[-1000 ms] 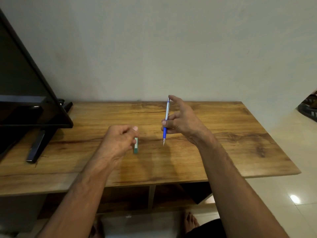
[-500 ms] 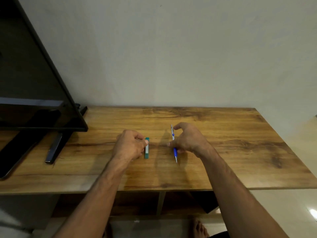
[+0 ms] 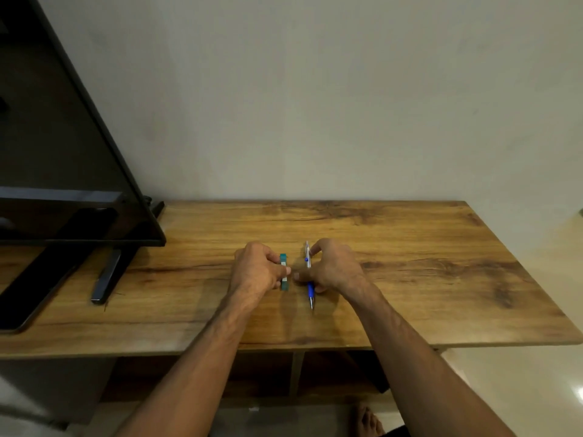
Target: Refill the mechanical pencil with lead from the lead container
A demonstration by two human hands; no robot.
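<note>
The left hand (image 3: 257, 272) curls its fingers and thumb round the green lead container (image 3: 283, 258), low on the wooden table (image 3: 441, 279); just beside it, the right hand (image 3: 336, 268) pinches the blue mechanical pencil (image 3: 310, 290), tip toward the person; the 2 thumbs nearly touch.

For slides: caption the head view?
Left hand grips lead container, right hand grips mechanical pencil, at wooden table.
</note>
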